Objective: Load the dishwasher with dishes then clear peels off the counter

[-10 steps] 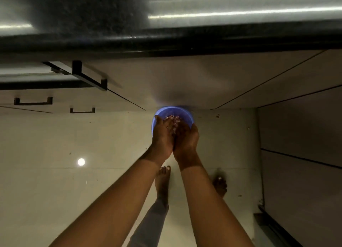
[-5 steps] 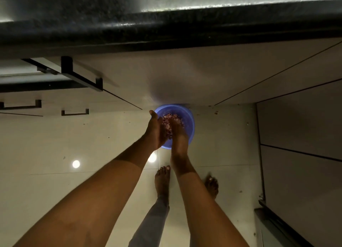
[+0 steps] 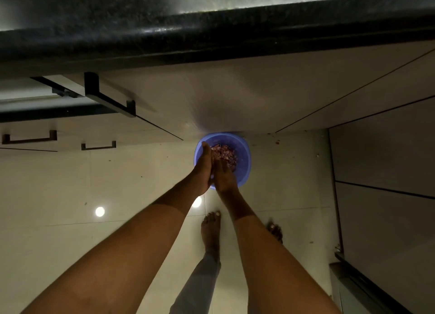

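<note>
Both hands are down over the blue plastic tub (image 3: 244,153) on the floor (image 3: 58,184), at the foot of the cabinets under the dark counter (image 3: 211,31). The left hand (image 3: 204,170) stands on edge, fingers straight and together, pressed against the right hand (image 3: 223,174), whose fingers reach flat into the tub. Neither grips anything. Reddish-purple peels (image 3: 224,154) lie heaped inside the tub, and a few scraps (image 3: 277,142) lie on the floor to its right.
</note>
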Available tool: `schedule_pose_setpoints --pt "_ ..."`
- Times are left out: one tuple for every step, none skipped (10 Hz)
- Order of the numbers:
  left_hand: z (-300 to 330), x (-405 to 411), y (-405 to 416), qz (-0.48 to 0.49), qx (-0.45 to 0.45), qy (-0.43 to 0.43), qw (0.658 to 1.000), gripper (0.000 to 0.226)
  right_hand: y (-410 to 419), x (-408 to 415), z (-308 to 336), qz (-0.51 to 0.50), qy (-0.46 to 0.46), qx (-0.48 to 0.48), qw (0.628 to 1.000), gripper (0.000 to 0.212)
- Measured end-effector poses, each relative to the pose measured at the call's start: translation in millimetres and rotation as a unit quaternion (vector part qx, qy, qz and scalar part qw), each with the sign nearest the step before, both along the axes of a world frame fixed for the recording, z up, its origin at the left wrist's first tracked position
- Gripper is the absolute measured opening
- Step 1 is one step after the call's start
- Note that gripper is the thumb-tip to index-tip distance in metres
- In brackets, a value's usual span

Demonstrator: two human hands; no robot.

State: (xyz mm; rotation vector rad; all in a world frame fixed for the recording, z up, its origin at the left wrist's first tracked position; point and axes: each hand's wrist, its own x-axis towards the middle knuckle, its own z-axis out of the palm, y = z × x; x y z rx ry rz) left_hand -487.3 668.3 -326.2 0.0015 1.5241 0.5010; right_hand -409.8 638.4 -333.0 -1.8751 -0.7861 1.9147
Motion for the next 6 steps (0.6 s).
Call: schedule_pose_setpoints --pt "12.3 7.3 -0.9 -0.021 -0.014 0.042 0.999 0.079 -0.6 16.4 6.4 -0.021 -0.010 -0.020 1.000 0.046" --pt "26.2 13.3 -7.6 -0.053 -0.024 0.074 0.996 0.060 -11.0 21.6 18.8 -0.013 -0.061 0.004 0.998 0.046" --pt "48.5 15.5 -12.9 -0.108 -0.012 0.113 0.988 0.044 -17.0 33.3 35.0 -0.032 -0.086 0.040 0.995 0.052" --pt "73.9 15.3 -19.3 -0.164 0.004 0.157 0.974 0.035 -15.9 52.4 45.5 0.001 -0.116 0.031 0.993 0.053" --pt "110.4 20.2 -24.9 -0.216 0.019 0.187 0.958 0.032 -26.2 83.7 49.4 0.029 -0.160 0.053 0.985 0.040" --pt "146.7 26.5 -21.8 -0.299 0.024 0.237 0.924 0.028 -19.8 99.7 96.7 0.043 -0.178 0.019 0.983 0.032"
